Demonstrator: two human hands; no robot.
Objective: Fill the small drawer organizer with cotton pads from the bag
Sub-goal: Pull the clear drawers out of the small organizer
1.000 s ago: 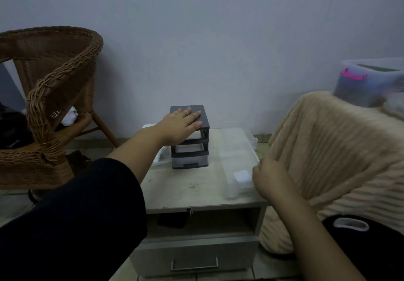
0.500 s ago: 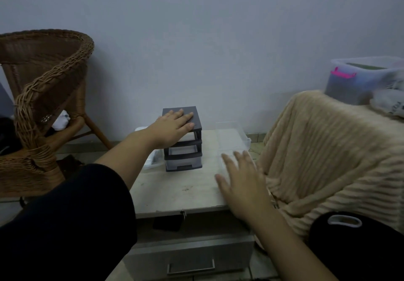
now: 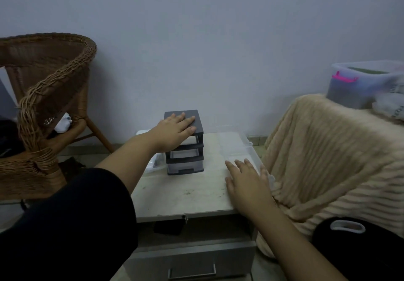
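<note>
A small dark grey drawer organizer [image 3: 185, 156] with clear drawers stands near the back of a pale bedside cabinet top [image 3: 175, 195]. My left hand [image 3: 175, 127] rests flat on its lid, fingers straight. A clear plastic drawer or tray [image 3: 236, 143] lies along the right side of the top. Over its near end lies my right hand [image 3: 247, 182], fingers spread and straight, holding nothing. A crumpled clear bag [image 3: 153, 163] sits left of the organizer, partly hidden by my left arm. No cotton pads can be made out.
A wicker chair [image 3: 43, 110] stands at the left. A beige ribbed blanket [image 3: 332, 154] covers something at the right, with a clear lidded bin [image 3: 363, 84] on top. A black bag with a white handle [image 3: 347, 226] sits at lower right. The cabinet has a drawer [image 3: 192, 265] below.
My right hand opened from a curled pose at the tray's near end and now lies flat with spread fingers over it. My left hand stayed on the organizer's lid.
</note>
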